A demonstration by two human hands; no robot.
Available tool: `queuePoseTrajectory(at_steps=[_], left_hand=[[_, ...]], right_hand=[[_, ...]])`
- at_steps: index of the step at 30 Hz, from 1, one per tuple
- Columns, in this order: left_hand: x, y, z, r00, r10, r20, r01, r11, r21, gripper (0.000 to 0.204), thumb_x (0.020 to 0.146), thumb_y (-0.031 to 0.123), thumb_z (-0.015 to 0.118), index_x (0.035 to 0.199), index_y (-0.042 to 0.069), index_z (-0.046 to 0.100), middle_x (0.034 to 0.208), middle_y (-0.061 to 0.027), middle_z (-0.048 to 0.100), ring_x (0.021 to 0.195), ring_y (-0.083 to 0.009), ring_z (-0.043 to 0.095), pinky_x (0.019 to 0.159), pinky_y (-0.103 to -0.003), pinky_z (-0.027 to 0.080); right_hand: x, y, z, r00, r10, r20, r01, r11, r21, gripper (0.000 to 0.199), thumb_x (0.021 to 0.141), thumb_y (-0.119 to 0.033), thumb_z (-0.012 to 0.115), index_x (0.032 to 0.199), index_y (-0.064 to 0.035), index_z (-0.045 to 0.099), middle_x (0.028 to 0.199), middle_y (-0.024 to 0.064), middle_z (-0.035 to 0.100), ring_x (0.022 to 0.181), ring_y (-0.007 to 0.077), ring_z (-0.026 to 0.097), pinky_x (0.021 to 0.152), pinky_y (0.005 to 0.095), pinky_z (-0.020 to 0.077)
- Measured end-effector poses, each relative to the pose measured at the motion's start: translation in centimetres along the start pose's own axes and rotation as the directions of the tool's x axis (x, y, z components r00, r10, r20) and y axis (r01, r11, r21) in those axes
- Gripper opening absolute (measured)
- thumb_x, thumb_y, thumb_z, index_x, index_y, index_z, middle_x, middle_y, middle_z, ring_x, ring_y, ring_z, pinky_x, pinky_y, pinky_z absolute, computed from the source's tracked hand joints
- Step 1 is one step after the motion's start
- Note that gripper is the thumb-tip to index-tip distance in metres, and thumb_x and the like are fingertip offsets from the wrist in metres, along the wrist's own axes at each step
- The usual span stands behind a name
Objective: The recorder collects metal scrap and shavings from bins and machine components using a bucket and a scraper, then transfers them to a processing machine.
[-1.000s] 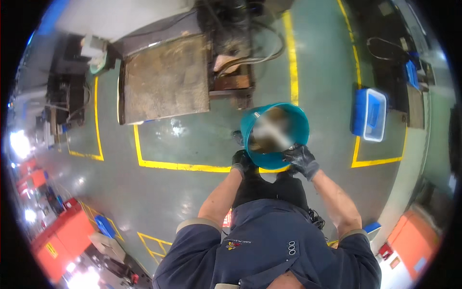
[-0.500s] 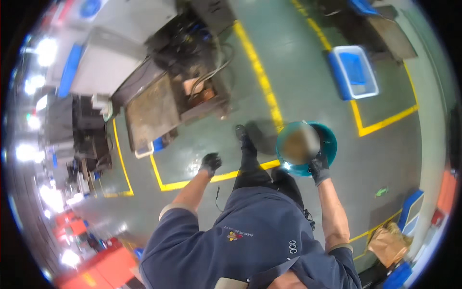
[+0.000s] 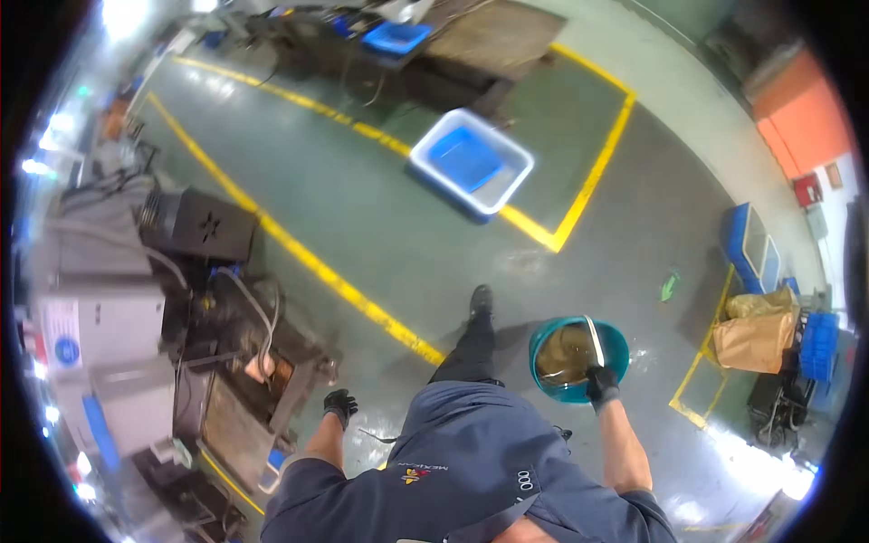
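Right hand (image 3: 600, 385), black glove, closed round the white handle (image 3: 594, 338) of a teal bucket (image 3: 619, 351); bucket is out to the person's right, below the handle grip. Brownish contents (image 3: 559, 356) inside, exact kind not clear. Whether the bucket's base touches the floor (image 3: 615, 271): cannot tell. Left hand (image 3: 339, 404), black glove too, held out to the left, fingers loosely bent and apart, nothing in it, well apart from the bucket. Nearest to it is the low machine (image 3: 308, 376) with a pale curved hose (image 3: 270, 312) on the left. One dark shoe (image 3: 481, 297) forward, in front of the body and left of the bucket. Ahead, a white-rimmed tub (image 3: 498, 187) on the floor, over a yellow line, with a blue tray (image 3: 464, 156) inside. Right side: small green item (image 3: 670, 286) on the floor, too small to identify; farther right, a brown paper bag (image 3: 756, 344) with blue crates (image 3: 819, 347) just beside it. Orange cabinet (image 3: 804, 113) at upper right. Left edge blurred.
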State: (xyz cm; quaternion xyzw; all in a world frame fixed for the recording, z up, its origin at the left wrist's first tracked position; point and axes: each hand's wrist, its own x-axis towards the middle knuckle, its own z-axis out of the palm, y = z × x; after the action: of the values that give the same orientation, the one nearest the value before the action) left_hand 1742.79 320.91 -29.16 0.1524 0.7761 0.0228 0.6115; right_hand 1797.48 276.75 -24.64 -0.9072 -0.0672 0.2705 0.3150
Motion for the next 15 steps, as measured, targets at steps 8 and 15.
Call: queuePoseTrajectory(at_steps=[8, 15], left_hand=[[7.2, 36.3, 32.5, 0.669, 0.559, 0.490, -0.584, -0.013, 0.812, 0.023, 0.078, 0.024, 0.050, 0.093, 0.016, 0.066, 0.088, -0.0088, 0.064, 0.079, -0.0259, 0.061, 0.067, -0.037, 0.049], [-8.1, 49.9, 65.8, 0.784, 0.408, 0.467, -0.547, 0.810, 0.210, 0.020, 0.090, 0.029, 0.045, 0.087, 0.014, 0.058, 0.064, -0.0029, 0.056, 0.060, -0.0164, 0.058, 0.055, -0.032, 0.048]], right_hand=[[7.1, -3.8, -14.9, 0.763, 0.636, 0.114, -0.592, 0.617, 0.519, 0.020, 0.083, -0.028, 0.054, 0.078, -0.0093, 0.058, 0.057, 0.0026, 0.045, 0.041, 0.0180, 0.043, 0.036, 0.0317, 0.0360], [19.3, 3.4, -20.5, 0.626, 0.780, -0.009, -0.552, 0.451, 0.701, 0.035, 0.088, -0.037, 0.049, 0.096, -0.0040, 0.060, 0.081, 0.0085, 0.055, 0.074, 0.0196, 0.051, 0.060, 0.0334, 0.0445]])
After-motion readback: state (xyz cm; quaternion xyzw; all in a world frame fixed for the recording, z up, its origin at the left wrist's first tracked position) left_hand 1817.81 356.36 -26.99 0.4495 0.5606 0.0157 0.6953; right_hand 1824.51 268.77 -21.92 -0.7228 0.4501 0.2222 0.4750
